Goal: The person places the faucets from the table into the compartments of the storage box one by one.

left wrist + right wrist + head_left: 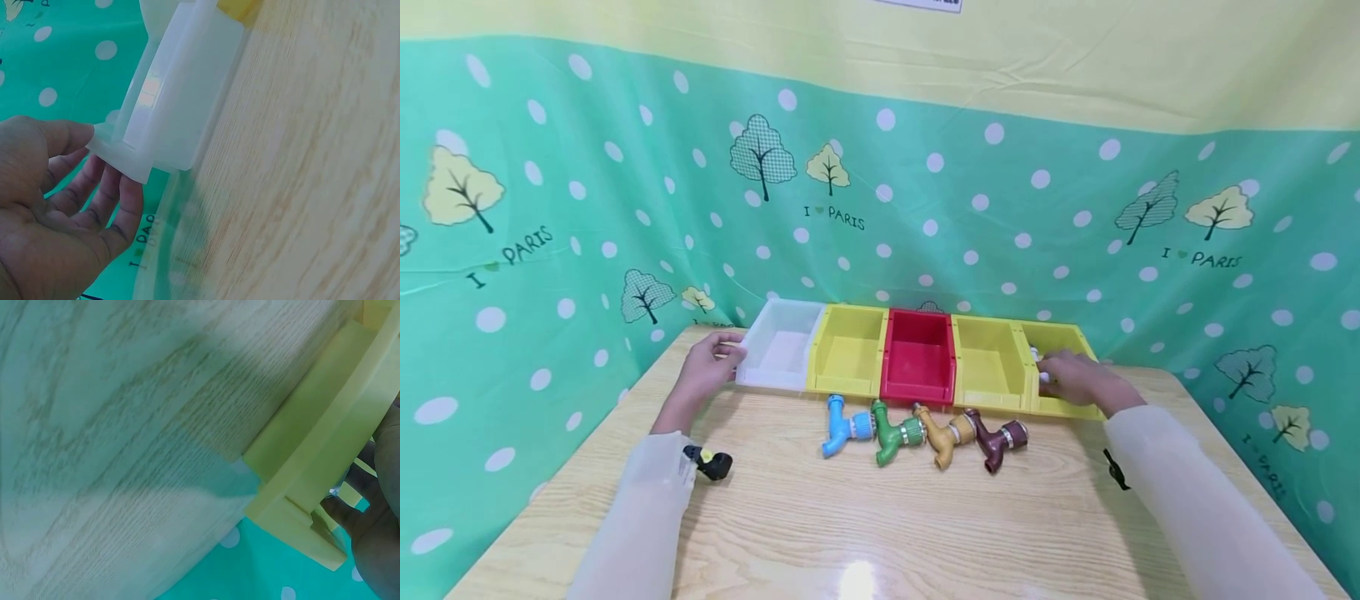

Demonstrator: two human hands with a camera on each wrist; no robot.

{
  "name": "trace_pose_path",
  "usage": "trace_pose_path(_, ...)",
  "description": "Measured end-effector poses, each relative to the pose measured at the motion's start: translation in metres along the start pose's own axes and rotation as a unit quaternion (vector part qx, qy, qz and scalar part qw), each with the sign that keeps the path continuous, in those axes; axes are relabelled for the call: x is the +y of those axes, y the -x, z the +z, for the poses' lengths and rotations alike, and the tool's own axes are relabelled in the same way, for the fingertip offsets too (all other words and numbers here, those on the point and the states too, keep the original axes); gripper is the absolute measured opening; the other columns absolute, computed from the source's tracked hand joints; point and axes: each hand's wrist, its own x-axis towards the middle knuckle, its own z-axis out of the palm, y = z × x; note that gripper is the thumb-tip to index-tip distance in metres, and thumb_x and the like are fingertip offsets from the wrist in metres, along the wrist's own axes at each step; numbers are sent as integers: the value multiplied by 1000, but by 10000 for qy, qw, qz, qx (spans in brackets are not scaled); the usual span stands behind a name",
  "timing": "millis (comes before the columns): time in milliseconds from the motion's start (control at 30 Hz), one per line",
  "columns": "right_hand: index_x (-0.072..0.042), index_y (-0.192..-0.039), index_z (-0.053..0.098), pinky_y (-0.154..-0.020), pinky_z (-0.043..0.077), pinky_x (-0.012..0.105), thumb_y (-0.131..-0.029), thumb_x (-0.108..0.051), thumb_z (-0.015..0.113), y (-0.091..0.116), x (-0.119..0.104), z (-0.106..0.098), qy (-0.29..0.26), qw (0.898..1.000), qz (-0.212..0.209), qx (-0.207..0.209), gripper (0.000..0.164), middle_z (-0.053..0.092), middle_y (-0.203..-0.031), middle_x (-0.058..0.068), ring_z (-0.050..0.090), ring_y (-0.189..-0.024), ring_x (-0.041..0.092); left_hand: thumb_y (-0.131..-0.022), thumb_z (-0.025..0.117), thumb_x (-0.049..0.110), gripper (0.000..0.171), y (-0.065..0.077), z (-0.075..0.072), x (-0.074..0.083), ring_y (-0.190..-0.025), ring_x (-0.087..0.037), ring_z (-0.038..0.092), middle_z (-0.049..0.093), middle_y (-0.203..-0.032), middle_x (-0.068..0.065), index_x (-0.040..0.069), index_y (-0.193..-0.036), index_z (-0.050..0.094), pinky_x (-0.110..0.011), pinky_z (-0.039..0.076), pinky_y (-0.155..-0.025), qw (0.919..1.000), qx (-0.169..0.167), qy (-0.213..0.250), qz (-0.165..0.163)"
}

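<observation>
Evidently L hand [707, 367] pinches corner of white bin [782, 354], thumb opp. fingers. R hand [1078, 379] is down in far-R yellow bin [1060, 337], fingers at a whitish item [1044, 378]; clamped or merely touching, can't tell. Blue tap [846, 428], green tap [897, 435], ochre tap [946, 435], maroon tap [998, 440] lie in a row on table [925, 533], just in front of bins. Risks: L tug prob. skews bin row; loose R hold, item slips; too low a lift poss. snags it on bin wall.

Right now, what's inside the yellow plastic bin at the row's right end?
The person's right hand is inside the yellow plastic bin, beside a partly visible white object. The hand covers the rest, so I can't tell what it is.
</observation>
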Motion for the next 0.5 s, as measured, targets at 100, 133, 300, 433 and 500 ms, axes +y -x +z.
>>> trace_pose_path(100,-21,-82,62,-64,49,38,-90,-25,66,0,1,1,-44,10000,-36,-28,10,62,-87,2,57,-76,19,-98,53,28,40,1,0,0,-101,-30,55,52,-118,-17,8,-131,48,-32,56,-74,10000,-10,14,-10)
trace_pose_path(133,-21,-81,62,-64,49,38,-90,-25,66,0,1,1,-65,10000,-47,-39,10,61,-86,1,57,-76,18,-98,54,28,39,1,0,0,-100,-30,55,52,-118,-16,8,-131,48,-32,56,-74,10000,-8,17,-20)
trace_pose_path(300,-20,-76,59,-62,47,35,-90,-21,66,1,2,1,-182,9997,-189,-24,16,58,-78,-5,55,-72,14,-98,54,28,39,1,0,0,-99,-31,55,53,-116,-18,7,-130,48,-32,56,-73,10000,-10,12,14)
trace_pose_path(433,-19,-78,58,-63,47,35,-89,-21,67,2,2,1,-285,9992,-232,166,15,59,-80,-1,55,-72,15,-98,54,29,39,0,0,-1,-99,-31,55,53,-116,-17,8,-130,48,-32,56,-73,10000,0,25,8)
trace_pose_path(500,-19,-83,59,-65,48,38,-89,-24,68,3,1,-1,-284,9991,-174,265,12,62,-86,3,57,-77,18,-98,53,28,38,0,0,0,-100,-30,55,53,-116,-16,8,-130,48,-32,56,-74,10000,1,16,-12)
